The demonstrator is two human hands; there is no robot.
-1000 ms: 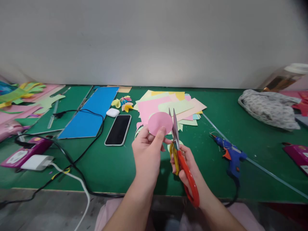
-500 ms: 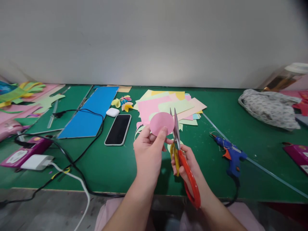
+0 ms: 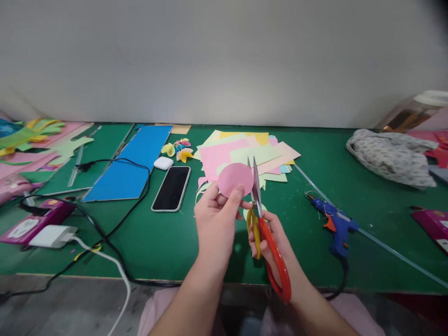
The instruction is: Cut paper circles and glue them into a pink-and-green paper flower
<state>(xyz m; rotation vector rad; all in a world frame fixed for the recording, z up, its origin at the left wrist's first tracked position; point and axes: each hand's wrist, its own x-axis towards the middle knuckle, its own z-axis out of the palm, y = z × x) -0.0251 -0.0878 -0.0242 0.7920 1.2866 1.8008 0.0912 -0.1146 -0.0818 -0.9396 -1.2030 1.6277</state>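
Observation:
Between the thumb and fingers of my left hand [image 3: 217, 217] is a round pink paper disc [image 3: 234, 178], held up in front of the pile of coloured paper [image 3: 224, 156]. My right hand [image 3: 276, 238] grips a pair of scissors [image 3: 276, 254] with one red and one yellow handle loop. Their blades point away from me, slightly parted, close against the disc's right edge; I cannot tell whether they touch it. Part of a pale green paper piece [image 3: 248, 214] shows behind the scissors.
A phone [image 3: 171, 189], a white earbud case [image 3: 163, 163], small paper flowers [image 3: 184, 153] and a blue board [image 3: 128, 168] lie left. A blue glue gun [image 3: 336, 221], glue stick [image 3: 395, 254] and patterned cloth [image 3: 388, 156] are right. Black cables and a power strip [image 3: 38, 219] occupy the left.
Almost nothing differs. The yellow scissor handle has shifted slightly left, a little farther from the red one; the disc stays in the same place.

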